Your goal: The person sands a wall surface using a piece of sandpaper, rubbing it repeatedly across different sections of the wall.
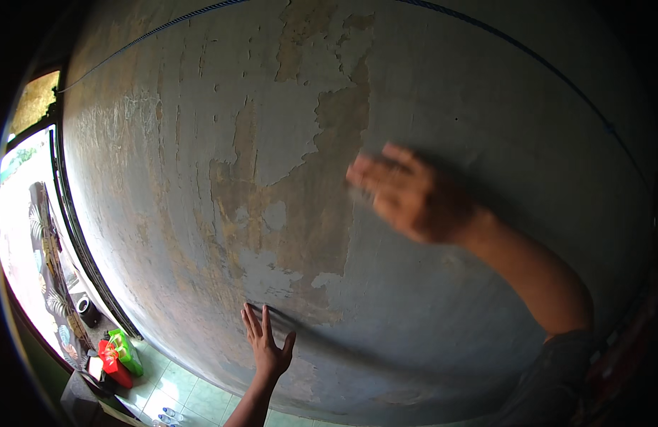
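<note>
Before me is a grey wall with peeling paint. Ragged flakes edge a bare brownish patch in its middle. My left hand is low on the wall, fingers spread, the tips at or close to the surface; it holds nothing. My right hand is raised at the right edge of the bare patch, blurred by motion, its fingers pointing left. A faint greyish shape lies under its fingertips, too smeared to tell whether it is a held thing or shadow.
A blue rope spans the upper wall. At left is a bright doorway with a leaf-patterned curtain. Red and green bags and several plastic bottles stand on the tiled floor.
</note>
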Tool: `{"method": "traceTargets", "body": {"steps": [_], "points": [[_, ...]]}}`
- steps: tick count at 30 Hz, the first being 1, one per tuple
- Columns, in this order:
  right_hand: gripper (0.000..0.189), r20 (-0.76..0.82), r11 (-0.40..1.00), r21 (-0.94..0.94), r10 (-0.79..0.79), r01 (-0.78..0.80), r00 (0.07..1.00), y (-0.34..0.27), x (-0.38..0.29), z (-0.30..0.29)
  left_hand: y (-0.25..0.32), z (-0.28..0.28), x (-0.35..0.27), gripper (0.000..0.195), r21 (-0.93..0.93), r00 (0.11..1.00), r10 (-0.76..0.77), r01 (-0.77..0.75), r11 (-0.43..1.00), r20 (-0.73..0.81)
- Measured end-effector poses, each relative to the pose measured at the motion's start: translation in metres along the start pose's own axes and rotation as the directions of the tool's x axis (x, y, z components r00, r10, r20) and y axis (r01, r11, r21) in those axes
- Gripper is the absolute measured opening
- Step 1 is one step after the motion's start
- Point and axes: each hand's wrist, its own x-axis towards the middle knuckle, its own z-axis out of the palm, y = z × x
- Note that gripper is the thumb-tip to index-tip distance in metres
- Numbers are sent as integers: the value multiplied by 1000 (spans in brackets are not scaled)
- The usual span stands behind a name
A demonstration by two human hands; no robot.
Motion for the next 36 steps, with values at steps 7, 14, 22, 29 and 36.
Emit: {"method": "traceTargets", "body": {"steps": [7, 14, 22, 29, 36], "points": [[18, -206, 953, -125, 247, -276, 947, 63, 4, -28, 2, 0, 2, 100, 11, 1000, 9, -9, 1000, 6], [13, 39, 982, 82, -172, 168, 984, 18, -3, -3, 1, 3, 5, 100, 2, 1000, 20, -20, 1000, 3], [5, -44, 999, -22, -35, 34, 998, 6, 6, 2, -3, -5, 1, 99, -7, 1000, 20, -20, 1000, -8], [20, -213, 960, -190, 162, -204, 963, 70, 19, -24, -1, -7, 5, 96, -8, 1000, 16, -16, 1000, 21], [24, -39, 975, 58, -211, 213, 977, 6, 12, 12, -6, -8, 14, 97, 3, 1000, 19, -19, 1000, 0]]}}
